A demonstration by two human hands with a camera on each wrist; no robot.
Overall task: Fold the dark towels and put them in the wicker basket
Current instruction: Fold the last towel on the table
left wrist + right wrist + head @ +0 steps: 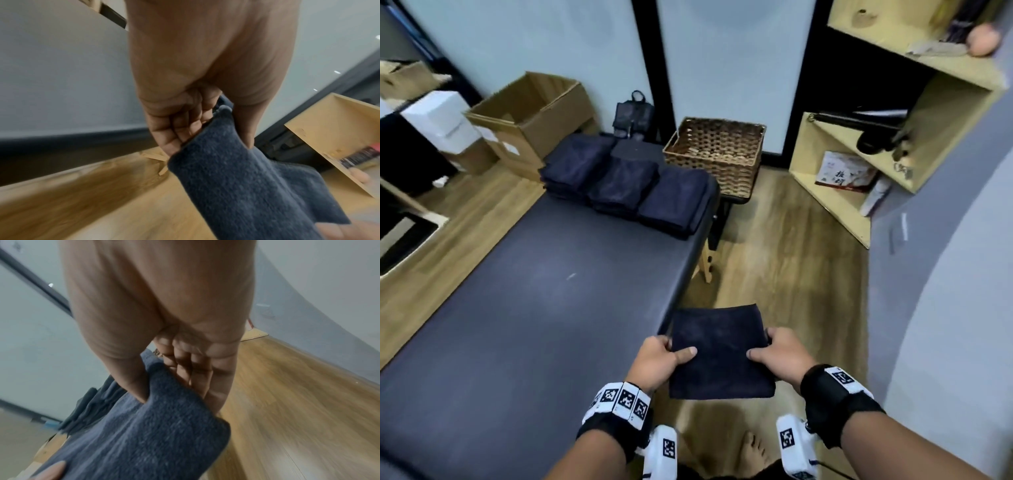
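Note:
A folded dark towel (720, 353) hangs flat in the air beyond the near right edge of the grey padded table (534, 308). My left hand (666, 356) grips its left edge, thumb on top and fingers underneath. My right hand (774, 353) grips the right edge the same way. The wrist views show the towel (236, 186) (144, 426) pinched between each thumb and the fingers. Three stacks of folded dark towels (619, 185) lie at the table's far end. The wicker basket (717, 154) stands just behind them to the right, and it looks empty.
An open cardboard box (530, 116) and a dark bag (633, 114) stand behind the table. A slanted wooden shelf unit (859, 171) lines the right wall. Wooden floor (774, 257) runs between the table and the shelf. My bare foot (751, 452) shows below.

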